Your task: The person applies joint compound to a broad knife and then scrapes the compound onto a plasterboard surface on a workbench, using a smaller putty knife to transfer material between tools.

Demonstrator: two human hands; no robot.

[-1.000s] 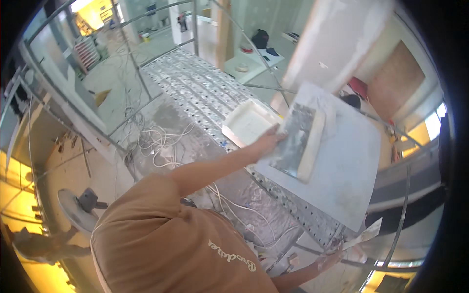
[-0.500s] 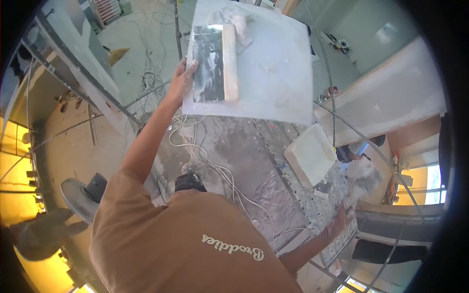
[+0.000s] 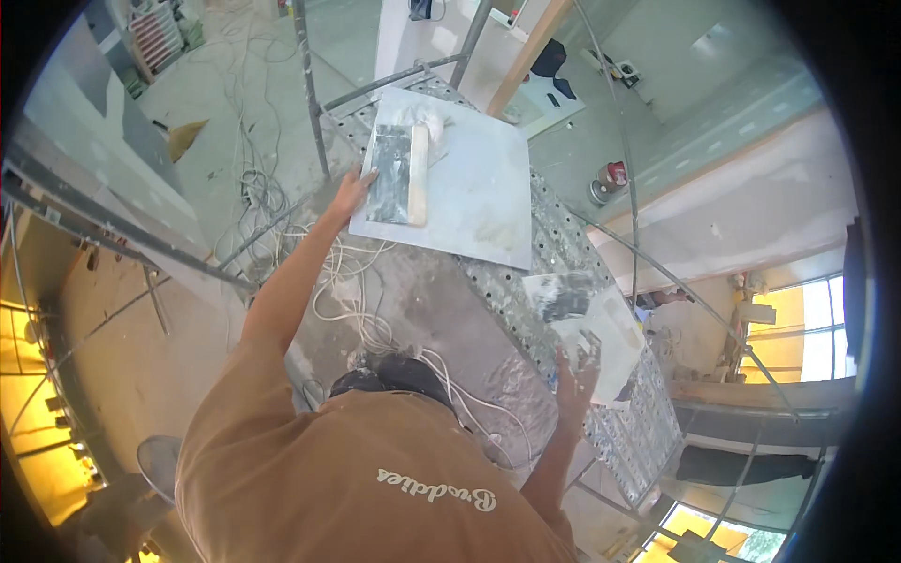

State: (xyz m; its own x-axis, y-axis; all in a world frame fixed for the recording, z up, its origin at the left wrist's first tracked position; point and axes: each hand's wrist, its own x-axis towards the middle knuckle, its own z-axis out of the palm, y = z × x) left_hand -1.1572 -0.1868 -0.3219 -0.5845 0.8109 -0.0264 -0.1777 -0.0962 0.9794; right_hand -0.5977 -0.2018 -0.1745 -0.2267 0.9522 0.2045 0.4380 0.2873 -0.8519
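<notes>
My left hand [image 3: 351, 194] is closed on the left edge of a white square board [image 3: 479, 183], its thumb on top beside a wide smoothing blade [image 3: 388, 174]. That blade has a pale wooden handle along one side and lies on the board, smeared with white compound; a small white lump [image 3: 434, 120] sits near its far end. My right hand [image 3: 574, 380] is wrapped round the handle of a plaster-smeared trowel [image 3: 566, 298]. The trowel is over a white shallow tray [image 3: 615, 342], partly covering it; whether they touch I cannot tell.
Under the board and tray runs a perforated metal scaffold plank [image 3: 648, 450]. Scaffold poles [image 3: 308, 84] stand around me. White cables [image 3: 361, 310] lie tangled on the floor to the left. A red-and-white bucket [image 3: 612, 178] stands beyond on the right.
The board in my left hand looks lower and smaller, now over the plank. My right hand has swung leftward and inward, bringing the trowel from beyond the tray to over it.
</notes>
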